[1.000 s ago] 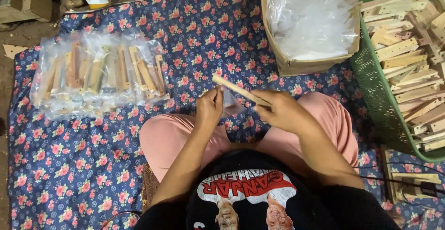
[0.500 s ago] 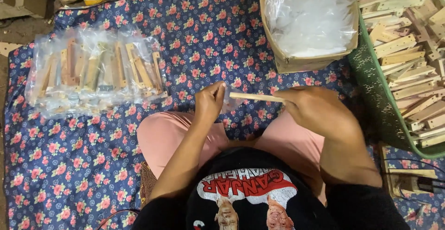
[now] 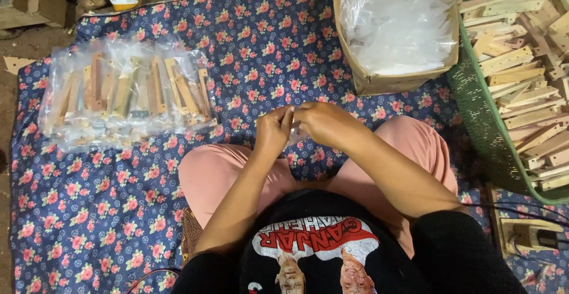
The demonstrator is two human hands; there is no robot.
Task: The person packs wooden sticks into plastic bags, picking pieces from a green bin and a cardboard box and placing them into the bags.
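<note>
The left hand [image 3: 274, 129] and the right hand [image 3: 325, 123] are brought together above the lap, fingertips touching, over the gap between two knees clad in pink. Both hands are curled closed, and a small bit of clear plastic bag [image 3: 296, 133] is glimpsed between them, pinched at the fingertips; what else is held inside the grip cannot be told, since it is hidden by the fingers. A flowered blue cloth [image 3: 118, 211] is spread over the floor beneath everything. To the left of the hands, well apart from them, a heap of bagged wooden sticks [image 3: 127, 92] is laid on the cloth, the sticks being seen through clear wrapping. Ahead of the hands and a little to the right, a cardboard box [image 3: 385, 80] filled with clear plastic bags is set on the cloth. Just beside the box, at the right edge, a green basket [image 3: 480, 116] is piled with loose wooden sticks [image 3: 521, 69]. A black shirt with a printed front is seen at the bottom.
</note>
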